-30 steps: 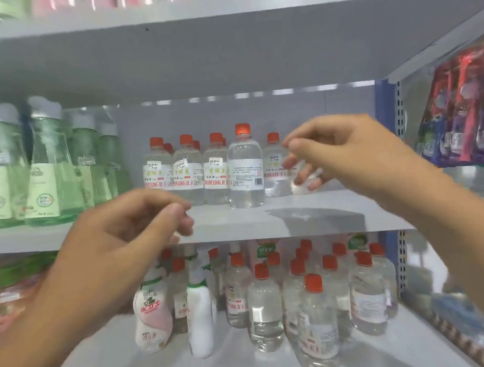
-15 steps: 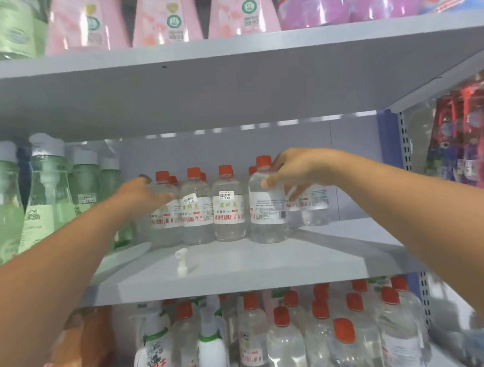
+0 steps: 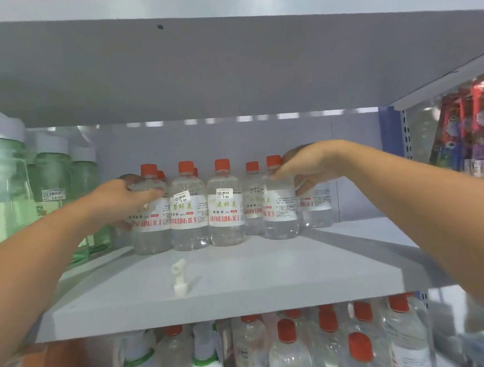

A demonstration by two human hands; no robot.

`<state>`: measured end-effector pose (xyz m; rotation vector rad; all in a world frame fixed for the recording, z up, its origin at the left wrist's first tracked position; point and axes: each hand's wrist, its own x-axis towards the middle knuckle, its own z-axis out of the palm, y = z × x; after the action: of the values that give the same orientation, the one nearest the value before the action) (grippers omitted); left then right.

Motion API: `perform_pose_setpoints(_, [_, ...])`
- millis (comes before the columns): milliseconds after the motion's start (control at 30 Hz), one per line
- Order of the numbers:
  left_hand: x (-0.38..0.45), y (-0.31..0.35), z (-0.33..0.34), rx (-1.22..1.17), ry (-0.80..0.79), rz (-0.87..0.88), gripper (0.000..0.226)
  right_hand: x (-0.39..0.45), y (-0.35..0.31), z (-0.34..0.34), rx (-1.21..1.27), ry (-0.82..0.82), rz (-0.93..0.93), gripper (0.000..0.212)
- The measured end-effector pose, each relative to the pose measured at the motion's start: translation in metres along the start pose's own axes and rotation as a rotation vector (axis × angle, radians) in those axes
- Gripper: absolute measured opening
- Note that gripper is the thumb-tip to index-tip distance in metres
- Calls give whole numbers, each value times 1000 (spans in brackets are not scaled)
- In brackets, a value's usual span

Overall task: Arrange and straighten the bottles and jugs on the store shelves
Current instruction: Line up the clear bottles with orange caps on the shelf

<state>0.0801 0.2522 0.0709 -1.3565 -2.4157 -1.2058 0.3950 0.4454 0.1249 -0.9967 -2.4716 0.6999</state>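
A row of clear bottles with orange-red caps and white labels stands at the back of the grey middle shelf [image 3: 240, 290]. My left hand [image 3: 121, 198] grips the leftmost bottle [image 3: 150, 216] round its shoulder. My right hand [image 3: 304, 166] holds the rightmost front bottle [image 3: 280, 206] at its shoulder, just under the cap. Two more bottles [image 3: 189, 208] [image 3: 225, 204] stand between them, and others sit behind, partly hidden.
Tall green bottles [image 3: 52, 176] with white tops crowd the shelf's left end. A small white plastic nozzle [image 3: 179, 276] lies on the shelf's front part. More red-capped bottles [image 3: 288, 346] fill the shelf below. Packaged goods [image 3: 468, 132] hang at right.
The camera has come closer to the middle shelf. Both hands have settled onto the bottles at the two ends of the row; the right-end bottle now shows more of its label.
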Motion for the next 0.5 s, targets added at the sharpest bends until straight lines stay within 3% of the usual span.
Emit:
perform_pose_setpoints(100, [2, 0, 1, -77, 7, 10, 62, 11, -4, 9, -45, 121, -50, 71])
perform_pose_setpoints(233, [1, -1, 3, -152, 20, 23, 45, 16, -2, 19, 30, 191, -140, 36])
perform_pose_setpoints(300, [2, -2, 4, -176, 19, 13, 45, 18, -2, 23, 29, 223, -170, 35])
perform_pose_setpoints(500, [3, -5, 5, -214, 22, -39, 84, 13, -3, 28, 18, 223, -176, 44])
